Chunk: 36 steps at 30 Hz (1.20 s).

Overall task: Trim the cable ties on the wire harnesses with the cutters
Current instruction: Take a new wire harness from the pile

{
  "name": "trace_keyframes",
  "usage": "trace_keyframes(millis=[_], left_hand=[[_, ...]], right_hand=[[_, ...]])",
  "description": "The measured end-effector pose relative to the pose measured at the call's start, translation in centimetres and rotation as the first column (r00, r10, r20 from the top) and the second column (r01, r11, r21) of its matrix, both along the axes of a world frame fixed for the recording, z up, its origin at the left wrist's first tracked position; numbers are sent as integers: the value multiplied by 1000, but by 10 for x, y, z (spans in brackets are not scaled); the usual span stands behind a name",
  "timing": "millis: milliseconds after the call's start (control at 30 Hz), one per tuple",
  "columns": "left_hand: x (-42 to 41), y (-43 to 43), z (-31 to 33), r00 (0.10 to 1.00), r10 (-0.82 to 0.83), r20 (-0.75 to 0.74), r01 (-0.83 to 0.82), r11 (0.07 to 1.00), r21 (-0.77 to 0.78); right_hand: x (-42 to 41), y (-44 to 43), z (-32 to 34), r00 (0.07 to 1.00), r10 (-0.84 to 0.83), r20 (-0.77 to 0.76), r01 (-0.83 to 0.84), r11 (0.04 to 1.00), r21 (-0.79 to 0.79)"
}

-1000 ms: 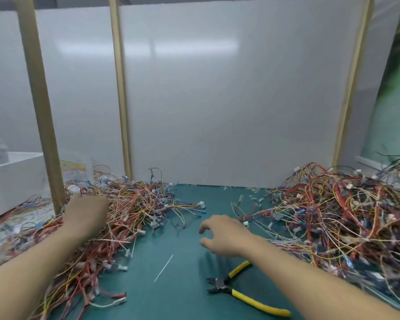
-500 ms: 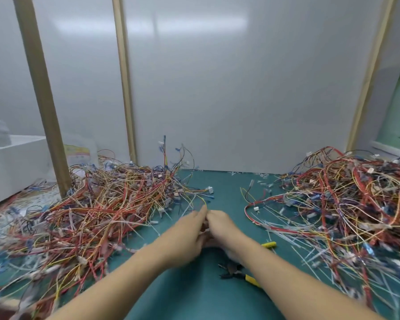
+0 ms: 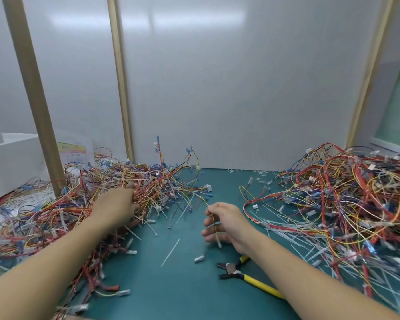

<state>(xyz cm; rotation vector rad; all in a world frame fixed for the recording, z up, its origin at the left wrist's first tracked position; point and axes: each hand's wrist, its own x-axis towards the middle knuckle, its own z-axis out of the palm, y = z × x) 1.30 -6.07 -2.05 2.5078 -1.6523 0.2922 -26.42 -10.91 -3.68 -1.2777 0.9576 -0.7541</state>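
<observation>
Left hand (image 3: 116, 209) sits in the left pile (image 3: 67, 204), fingers buried, grip unclear. Right hand (image 3: 224, 221) pinches a yellow wire (image 3: 214, 224), fingers curled. Cutters (image 3: 236, 270) lie at its 5 o'clock, under the forearm. Bare mat (image 3: 183, 289) runs between the piles; the right pile (image 3: 346, 204) crowds the 3 o'clock edge.

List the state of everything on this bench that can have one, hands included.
Yellow-handled black-jawed cutters: lying on the green mat, jaws apart, unheld.
Right hand: pinching a thin yellow wire harness.
Left hand: on the left tangled pile of coloured harnesses, fingers buried, grip unclear.
Right tangled pile of coloured harnesses: heaped, no hand on it.
Loose white cable-tie strip: flat on the mat.
</observation>
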Motion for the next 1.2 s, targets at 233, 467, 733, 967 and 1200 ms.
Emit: trace_keyframes(millis=[233,467,733,967,1200], left_hand=[[8,-3,28,878,-189,-441,78,963,-258],[3,-10,119,514,-445,-733,-202,768,-608],[-132,24,53,622,-781,-62,783,622,21],[-93,-20,31,795,-563,-226,355,734,-579],[-91,-74,52,696,-716,-53,717,697,0]], right_hand=[[2,-1,8,994,47,-94,-56,993,-99],[35,-6,29,998,3,-70,-23,959,-283],[32,-11,43,993,17,115,-31,993,117],[5,-12,21,987,24,-161,-39,995,-89],[-13,-17,4,965,65,-253,-151,928,-339]])
